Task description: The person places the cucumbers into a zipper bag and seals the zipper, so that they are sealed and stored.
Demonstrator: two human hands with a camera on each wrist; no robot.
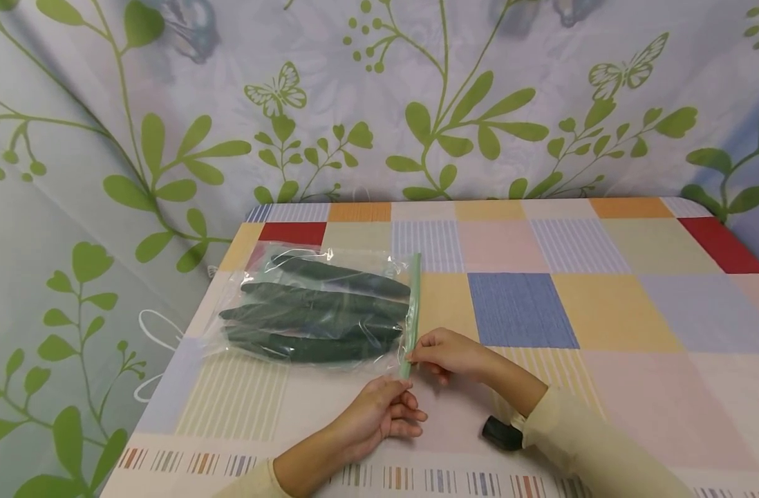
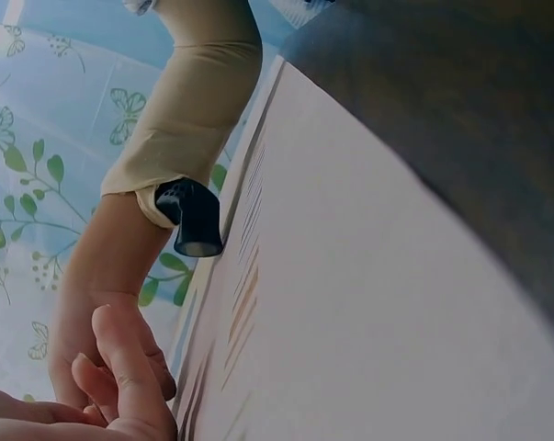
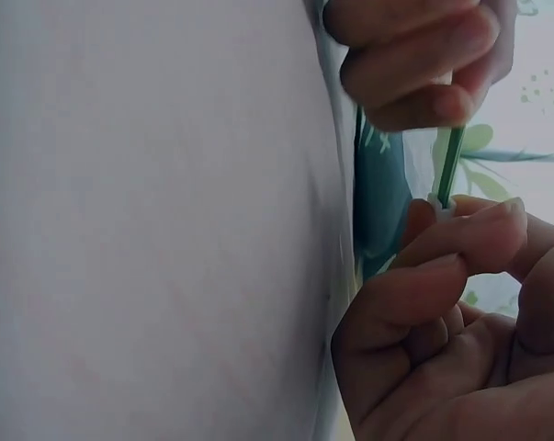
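Note:
A clear zip bag point(image 1: 255, 353) lies flat on the table, holding several long dark-green cucumbers point(image 1: 317, 304). Its green zip strip point(image 1: 415, 297) runs along the right-hand side. My left hand point(image 1: 376, 415) pinches the near end of the strip between thumb and index finger, the other fingers loosely bent. Just above it, my right hand point(image 1: 451, 356) pinches the strip from the right. In the right wrist view, a small white piece point(image 3: 440, 206) on the green strip sits at the right hand's fingertips. The left wrist view shows my left hand point(image 2: 111, 395) with the strip hidden.
A patchwork-patterned cloth point(image 1: 616, 304) covers the table. Behind hangs a leaf-and-butterfly curtain point(image 1: 330, 90). A black device point(image 1: 502, 434) is at the right wrist, close over the cloth. A white cord point(image 1: 158, 332) loops beyond the table's left edge.

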